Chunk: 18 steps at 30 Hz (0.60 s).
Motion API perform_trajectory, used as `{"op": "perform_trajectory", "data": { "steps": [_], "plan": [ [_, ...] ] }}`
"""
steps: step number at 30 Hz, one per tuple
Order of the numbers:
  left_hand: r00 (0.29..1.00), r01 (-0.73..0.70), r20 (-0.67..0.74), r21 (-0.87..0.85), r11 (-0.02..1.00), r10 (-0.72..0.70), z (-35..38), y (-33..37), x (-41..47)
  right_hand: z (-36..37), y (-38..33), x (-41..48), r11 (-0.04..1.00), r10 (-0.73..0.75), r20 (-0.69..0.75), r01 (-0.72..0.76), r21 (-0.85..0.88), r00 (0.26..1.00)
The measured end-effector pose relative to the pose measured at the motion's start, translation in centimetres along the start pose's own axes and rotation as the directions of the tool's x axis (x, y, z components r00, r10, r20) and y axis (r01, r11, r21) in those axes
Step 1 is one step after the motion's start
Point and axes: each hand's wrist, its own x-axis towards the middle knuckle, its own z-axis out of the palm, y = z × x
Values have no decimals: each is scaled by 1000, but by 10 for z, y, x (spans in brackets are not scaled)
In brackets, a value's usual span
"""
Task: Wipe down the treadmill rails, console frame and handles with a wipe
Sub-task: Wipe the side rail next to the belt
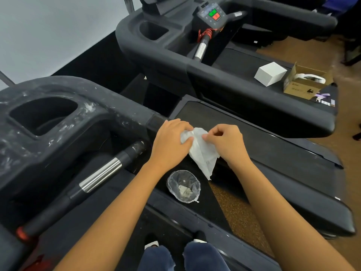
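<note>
Thin white crumpled wipe (201,151) held between both hands, mid frame above the belt edge of the near treadmill; left hand (170,142) pinches its upper left corner, right hand (226,141) pinches the top right edge with thumb and forefinger, lower tail hanging free. Both hands closed narrow on the wipe. Looks very light, limp, no stiffness, probably damp so it clings and bunches; likely tears if pulled hard. Best taken by the edges or corners to spread it, then bunched flat under the palm for wiping

Near treadmill console frame (58,122), left: dark grey matte moulded plastic, rounded, with a cup recess, streaked with white dusty residue, so judged not yet cleaned. Black handle with shiny chrome sleeve (101,173) below it, smooth cylinder, slippery looking. Small clear crinkled plastic-lined bin (183,186) near the feet holds a used scrap. Far right: white cube box (270,74), open brown cardboard box (306,83)
</note>
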Motion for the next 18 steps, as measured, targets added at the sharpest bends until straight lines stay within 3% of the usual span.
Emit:
{"op": "perform_trajectory", "data": {
  "steps": [4, 7, 14, 18],
  "plan": [
    [985, 154, 129, -315, 937, -119, -9, 18, 1, -7, -12, -14, 956, -225, 120, 195, 220, 967],
    [973, 140, 226, -417, 898, -46, -21, 25, 5, -9, -16, -25, 914, -343, 87, 310, 263, 935],
    [938, 202, 346, -540, 817, -3, -37, 30, -17, -17, -10, -41, 902, -341, -149, 367, 226, 928],
    [904, 377, 410, -624, 684, -123, -36, 24, -36, -29, -10, -37, 914, -335, -155, 361, 184, 929]
  ]
}}
